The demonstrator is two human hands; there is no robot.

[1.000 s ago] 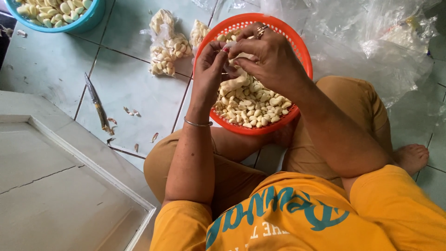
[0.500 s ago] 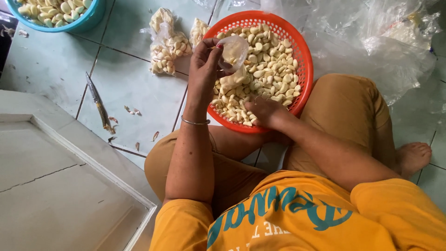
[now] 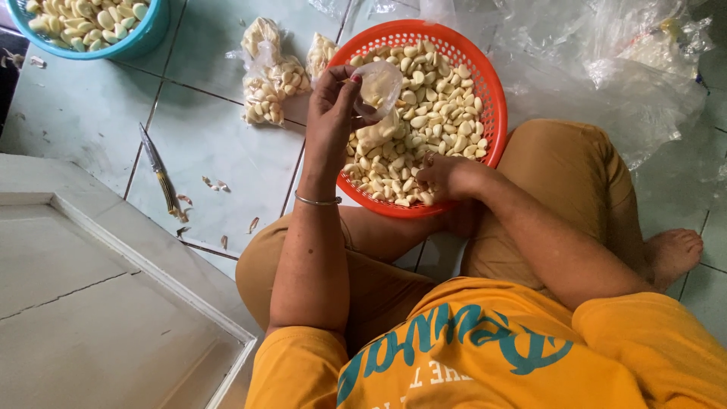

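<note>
An orange plastic basket full of peeled garlic cloves rests on the tiled floor against my crossed legs. My left hand holds a small clear plastic bag open above the basket's left side, with some cloves inside it. My right hand is down in the near part of the basket, fingers curled into the cloves.
Filled clear bags of garlic lie left of the basket. A blue basin of cloves sits at the top left. A knife and bits of peel lie on the tiles. Crumpled clear plastic is at right. A raised concrete slab is at left.
My right hand left the bag's mouth and dropped to the near side of the basket. My left hand kept the bag up.
</note>
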